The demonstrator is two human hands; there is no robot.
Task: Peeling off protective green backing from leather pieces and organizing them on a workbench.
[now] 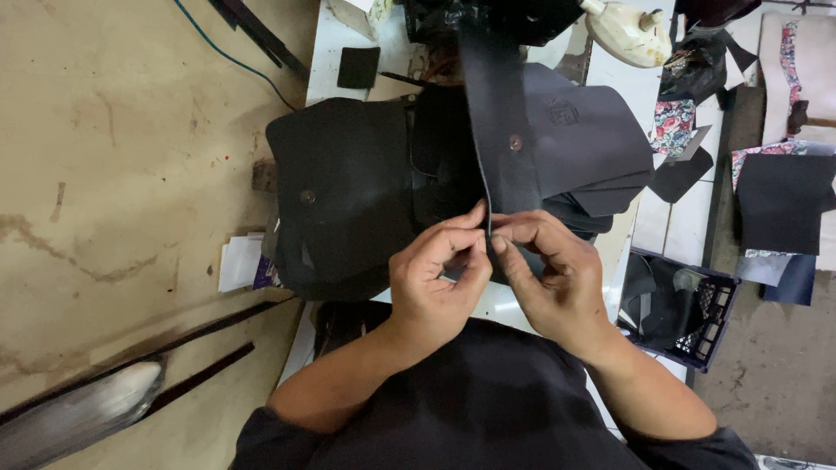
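Note:
A long dark leather strap (498,113) with a metal snap stud runs from the top of the view down to my hands. My left hand (438,280) pinches its near end from the left. My right hand (550,274) pinches the same end from the right, fingertips almost meeting. Beneath the strap lie a black leather flap (341,193) with its own snap, and a stack of dark cut leather panels (592,139) on the white worktable (324,48).
A cream sewing-machine part (629,30) stands at the table's far right. A small black square piece (358,67) lies at the back left. A dark plastic crate (688,309) with scraps sits at the right, floral fabric pieces (675,122) beyond it. Papers (239,261) lie on the bare floor at left.

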